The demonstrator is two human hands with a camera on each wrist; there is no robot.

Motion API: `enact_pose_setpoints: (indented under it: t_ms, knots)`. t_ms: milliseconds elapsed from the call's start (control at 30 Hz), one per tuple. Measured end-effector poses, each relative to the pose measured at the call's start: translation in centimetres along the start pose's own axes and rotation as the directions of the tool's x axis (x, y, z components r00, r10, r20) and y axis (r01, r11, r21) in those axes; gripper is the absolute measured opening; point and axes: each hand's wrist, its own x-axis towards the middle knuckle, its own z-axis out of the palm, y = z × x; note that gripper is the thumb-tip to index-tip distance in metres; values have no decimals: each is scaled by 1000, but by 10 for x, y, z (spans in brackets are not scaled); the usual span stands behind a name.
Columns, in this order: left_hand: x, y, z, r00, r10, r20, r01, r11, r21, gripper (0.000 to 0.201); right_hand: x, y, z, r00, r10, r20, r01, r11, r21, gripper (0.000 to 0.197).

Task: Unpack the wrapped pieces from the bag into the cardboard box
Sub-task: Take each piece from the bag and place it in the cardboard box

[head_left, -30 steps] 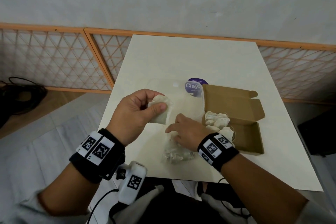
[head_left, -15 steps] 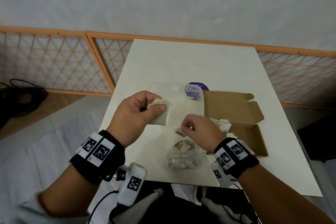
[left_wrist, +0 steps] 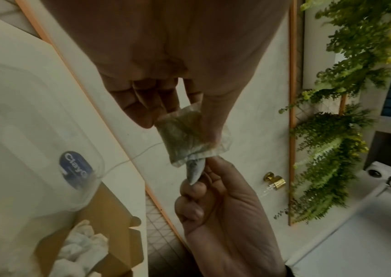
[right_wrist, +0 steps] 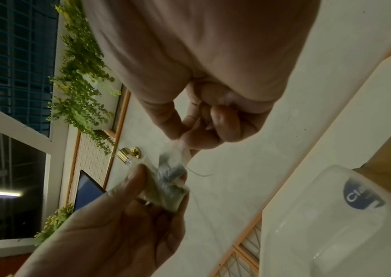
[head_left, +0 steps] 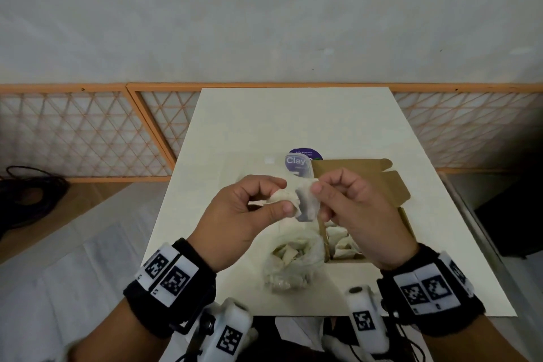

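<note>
My left hand pinches a pale wrapped piece between thumb and fingers, raised above the table. My right hand pinches a second, greyish wrapped piece that touches the first. The left wrist view shows the tan piece with the grey one at its lower corner. Below the hands, the clear plastic bag lies on the table with more pieces inside. The open cardboard box stands to the right and holds several wrapped pieces.
A clear plastic container with a purple "Clay" label stands just behind the hands, left of the box. The cream table ends at an orange lattice fence by the wall. A thin thread hangs from the right hand's piece.
My right hand has lifted from the bag with a small piece and brought it up against the piece in my left hand. The left hand has hardly moved.
</note>
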Motion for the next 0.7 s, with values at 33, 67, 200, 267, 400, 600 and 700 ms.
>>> enact_pose_setpoints:
  t_ms: [33, 67, 200, 267, 400, 600, 700]
  knots:
    - [1, 3, 4, 1000, 8, 14, -8, 1000, -11, 14, -2, -1, 1, 1000, -9, -3, 9, 1000, 11, 9]
    - [1, 6, 8, 999, 16, 30, -15, 999, -36, 15, -4, -2, 2, 1000, -17, -4, 17, 1000, 22, 10]
    - [3, 16, 18, 994, 26, 105, -15, 995, -103, 15, -11, -7, 5, 998, -56, -15, 56, 998, 33, 13]
    - [3, 18, 22, 992, 32, 126, -20, 995, -101, 15, -14, -8, 7, 996, -81, -37, 82, 997, 12, 12]
    - [1, 19, 27, 982, 40, 186, -23, 996, -91, 19, -16, -7, 8, 980, -144, -139, 134, 988, -80, 11]
    - [3, 14, 35, 990, 24, 139, -11, 996, -91, 15, -19, -6, 5, 969, -180, -169, 157, 977, -144, 10]
    - [9, 11, 35, 999, 38, 21, -37, 998, -43, 11, -22, -7, 6, 977, -175, -123, 161, 980, -117, 9]
